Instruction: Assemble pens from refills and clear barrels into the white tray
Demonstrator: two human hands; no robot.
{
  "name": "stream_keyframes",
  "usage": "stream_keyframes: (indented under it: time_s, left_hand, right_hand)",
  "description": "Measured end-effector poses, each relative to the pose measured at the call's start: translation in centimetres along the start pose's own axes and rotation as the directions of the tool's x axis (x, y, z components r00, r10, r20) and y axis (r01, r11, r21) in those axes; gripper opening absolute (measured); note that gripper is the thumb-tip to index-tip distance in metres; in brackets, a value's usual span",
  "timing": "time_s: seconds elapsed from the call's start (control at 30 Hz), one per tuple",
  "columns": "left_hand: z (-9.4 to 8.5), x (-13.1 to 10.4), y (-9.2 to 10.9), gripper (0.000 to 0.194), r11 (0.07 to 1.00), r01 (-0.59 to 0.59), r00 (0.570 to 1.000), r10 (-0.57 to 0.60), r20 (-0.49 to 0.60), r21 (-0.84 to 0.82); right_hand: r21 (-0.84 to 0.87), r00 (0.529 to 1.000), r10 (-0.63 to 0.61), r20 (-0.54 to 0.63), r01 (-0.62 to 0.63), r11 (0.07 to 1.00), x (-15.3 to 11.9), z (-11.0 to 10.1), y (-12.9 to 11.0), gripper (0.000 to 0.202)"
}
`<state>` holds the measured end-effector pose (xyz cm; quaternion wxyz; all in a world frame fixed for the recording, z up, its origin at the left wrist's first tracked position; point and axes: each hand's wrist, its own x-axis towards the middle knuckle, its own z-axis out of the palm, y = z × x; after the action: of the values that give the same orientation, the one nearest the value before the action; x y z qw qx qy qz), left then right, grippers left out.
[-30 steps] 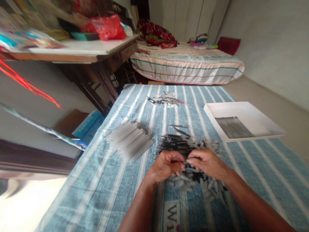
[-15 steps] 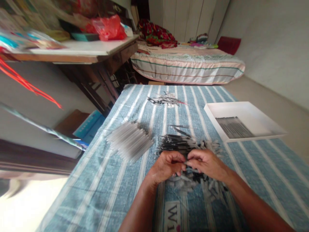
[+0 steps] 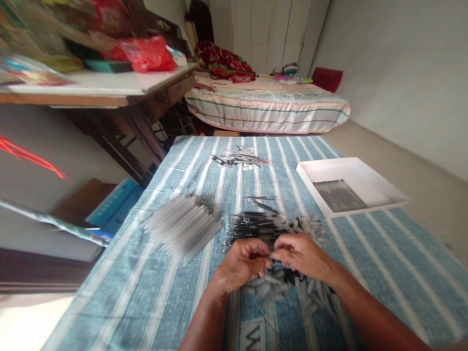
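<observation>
While both hands meet low over the bench (image 3: 395, 263), w/ its blue-and-white striped cloth (image 3: 146, 292), the left hand (image 3: 239, 262) and right hand (image 3: 302, 256) are closed at the fingertips, thumbs against forefingers, pinching what looks like a small greyish piece (image 3: 271, 257) btwn them; fingers hide most of it, so can't tell its exact shape. Prob. it's held tip to tip b/c it's tiny & needs both hands for fine control. Forearms come in from either side, wrists apart, which leaves the fingertips in view. Just beyond the hands lies a dense heap of slim, glossy black rods (image 3: 256, 224), prob. set there for a short reach; loose, short, translucent whitish pieces (image 3: 268, 290) lie just below the fingers, nearer the body, w/ more of the same past the right hand. Off to the left, apart from the left hand, is a flat stack of long, translucent pale-grey tubes (image 3: 183, 226), roughly parallel, prob. to keep them tidy. Farther off, right side: a shallow white open box (image 3: 380, 183) w/ a neat row of thin dark-grey rods (image 3: 340, 195), its walls prob. stopping them rolling.
</observation>
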<state>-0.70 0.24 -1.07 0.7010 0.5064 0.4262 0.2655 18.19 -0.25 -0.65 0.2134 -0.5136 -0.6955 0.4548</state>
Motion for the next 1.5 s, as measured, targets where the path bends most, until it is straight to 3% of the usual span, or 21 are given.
stream_keyframes:
  time_s: [0.17, 0.27, 0.43, 0.63, 0.83, 1.33, 1.5]
  left_hand:
    - [0.1, 0.0, -0.2, 0.01, 1.0, -0.01, 1.0, 0.01, -0.002, -0.008]
    - [0.2, 0.0, -0.1, 0.007, 1.0, -0.01, 1.0, 0.01, -0.001, -0.004]
    - [0.4, 0.0, 0.2, 0.007, 0.999, -0.031, 0.999, 0.031, 0.008, -0.009]
    - [0.5, 0.1, 0.2, 0.007, 0.998, -0.061, 0.998, 0.061, -0.002, -0.027]
    - [0.1, -0.2, 0.6, 0.016, 0.984, -0.092, 0.996, 0.09, 0.02, 0.15]
    - [0.4, 0.0, 0.3, 0.01, 0.959, -0.149, 0.983, 0.17, -0.067, 0.242]
    - [0.2, -0.1, 0.8, 0.012, 0.949, -0.174, 0.96, 0.222, -0.169, 0.263]
  right_hand:
    - [-0.008, 1.0, 0.026, 0.002, -0.026, 1.0, -0.1, -0.1, -0.3, 0.035]
    - [-0.01, 1.0, 0.006, 0.003, -0.006, 1.0, -0.2, -0.1, -0.3, 0.025]
    - [0.01, 0.998, 0.061, 0.03, -0.061, 0.998, -0.3, 0.3, 0.0, 0.039]
    - [0.001, 1.0, 0.005, -0.026, -0.005, 1.0, -0.1, 0.4, -0.1, 0.038]
    - [0.023, 0.999, 0.014, -0.036, -0.013, 1.0, 0.2, -0.1, -0.3, 0.04]
    - [-0.029, 0.997, 0.033, -0.068, -0.035, 0.999, 0.7, -0.3, -0.5, 0.042]
    - [0.022, 0.992, 0.059, -0.115, -0.057, 0.998, 0.6, -0.9, -0.4, 0.041]
